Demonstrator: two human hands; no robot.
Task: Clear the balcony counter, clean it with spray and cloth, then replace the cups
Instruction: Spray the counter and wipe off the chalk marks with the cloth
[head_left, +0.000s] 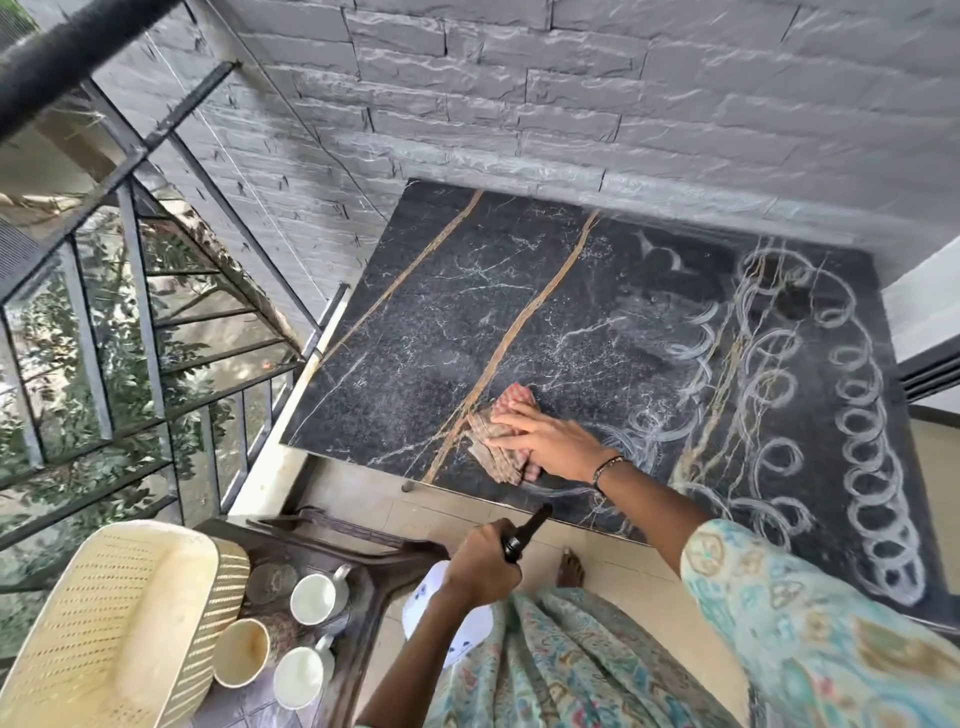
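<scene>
The black marble counter with gold veins fills the middle of the view; looping wipe marks cover its right half. My right hand presses a folded red-checked cloth flat on the counter near its front edge. My left hand grips a white spray bottle by its black trigger head, held below the counter edge. Three cups stand on a dark stool at the lower left: two white mugs and a stained cream cup.
A cream plastic basket leans on the dark stool at the lower left. A metal railing runs along the left, a grey stone wall behind. My bare foot stands on the tiled floor.
</scene>
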